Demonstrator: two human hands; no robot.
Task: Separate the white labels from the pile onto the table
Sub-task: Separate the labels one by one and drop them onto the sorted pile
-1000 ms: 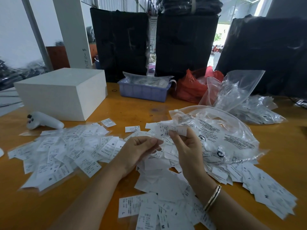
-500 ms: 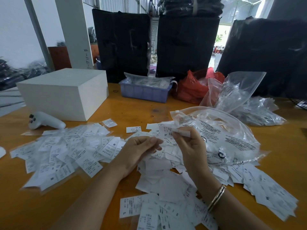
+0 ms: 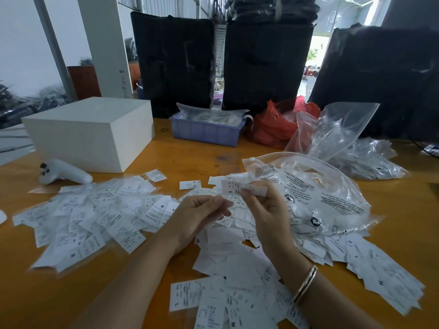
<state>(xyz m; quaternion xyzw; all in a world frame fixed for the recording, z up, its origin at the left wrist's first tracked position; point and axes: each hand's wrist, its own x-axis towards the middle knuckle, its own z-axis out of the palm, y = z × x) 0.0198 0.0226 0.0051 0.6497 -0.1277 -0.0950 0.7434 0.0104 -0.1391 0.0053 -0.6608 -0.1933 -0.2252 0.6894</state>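
A loose pile of white printed labels (image 3: 237, 264) covers the orange table (image 3: 194, 160) in front of me and runs off to the right. A second spread of labels (image 3: 90, 214) lies to the left. My right hand (image 3: 266, 210) pinches a small white label (image 3: 244, 187) at its fingertips, lifted above the pile. My left hand (image 3: 199, 214) hovers beside it with curled fingers touching labels at the pile's top; whether it holds one is unclear.
A clear zip bag (image 3: 308, 198) lies just right of my hands, more clear bags (image 3: 356, 150) behind it. A white box (image 3: 92, 131) and a white controller (image 3: 64, 173) sit at the left. A purple tray (image 3: 206, 131) and a red bag (image 3: 273, 127) stand further back.
My right hand has raised its pinched label slightly and turned it. My left hand has stayed in place beside it.
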